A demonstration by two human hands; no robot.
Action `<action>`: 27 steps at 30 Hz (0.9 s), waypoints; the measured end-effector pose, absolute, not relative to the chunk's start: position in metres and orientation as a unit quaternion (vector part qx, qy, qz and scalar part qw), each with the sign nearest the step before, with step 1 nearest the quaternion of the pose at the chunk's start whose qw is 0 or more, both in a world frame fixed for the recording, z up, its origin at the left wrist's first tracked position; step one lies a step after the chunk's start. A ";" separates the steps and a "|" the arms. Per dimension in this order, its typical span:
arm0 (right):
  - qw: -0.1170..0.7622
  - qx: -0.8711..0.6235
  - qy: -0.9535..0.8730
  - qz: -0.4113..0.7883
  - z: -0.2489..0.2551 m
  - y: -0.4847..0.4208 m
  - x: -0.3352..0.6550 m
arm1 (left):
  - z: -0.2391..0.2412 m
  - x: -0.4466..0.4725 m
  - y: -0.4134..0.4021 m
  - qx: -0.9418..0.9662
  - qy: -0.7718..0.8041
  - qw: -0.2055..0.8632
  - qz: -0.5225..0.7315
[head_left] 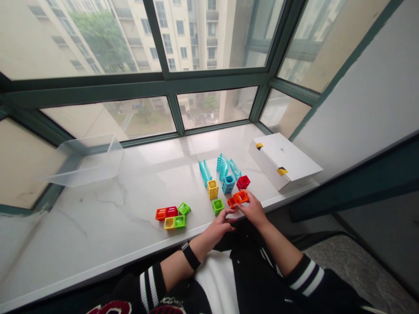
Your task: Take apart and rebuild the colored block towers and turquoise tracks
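Through my head camera I look down on a glossy white, grey-veined window ledge [108, 209], bounded by a dark green window frame [216, 81]; a pale apartment block [180, 39] and a leafy green tree [100, 37] show outside. Towards the ledge's left end sits a translucent rectangular plastic bin [88, 161], at its right a flat-topped white box [284, 155] with yellow-and-black tabs.

Near the front edge, the right hand [254, 210] grips a bright orange piece of joined, open-sided plastic cubes [238, 198]. The left hand [218, 226] reaches in just beside it, thumb parted from its fingers; I cannot tell whether its fingertips touch the piece.

Around them stand a hollow green plastic cube [218, 206], a yellow cube [212, 189], a blue cube [228, 185] and a red cube [243, 182], with translucent cyan chutes [205, 172] behind. Leftward I see a cluster of red, orange, yellow and green hollow plastic cubes [172, 213], lying close together.
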State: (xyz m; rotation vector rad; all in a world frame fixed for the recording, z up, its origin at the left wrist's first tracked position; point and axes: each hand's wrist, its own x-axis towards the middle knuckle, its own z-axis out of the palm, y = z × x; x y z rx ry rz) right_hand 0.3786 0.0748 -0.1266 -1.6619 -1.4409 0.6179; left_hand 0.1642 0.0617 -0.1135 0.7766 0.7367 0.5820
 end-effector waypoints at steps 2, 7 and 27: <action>0.392 -0.662 -0.589 0.246 -0.130 0.075 0.374 | -0.117 0.167 0.062 0.353 0.358 0.821 0.272; 0.366 -0.667 -0.609 0.223 -0.140 0.079 0.366 | -0.127 0.174 0.064 0.349 0.392 0.808 0.270; 0.345 -0.679 -0.614 0.206 -0.167 0.082 0.362 | -0.127 0.178 0.062 0.362 0.376 0.818 0.243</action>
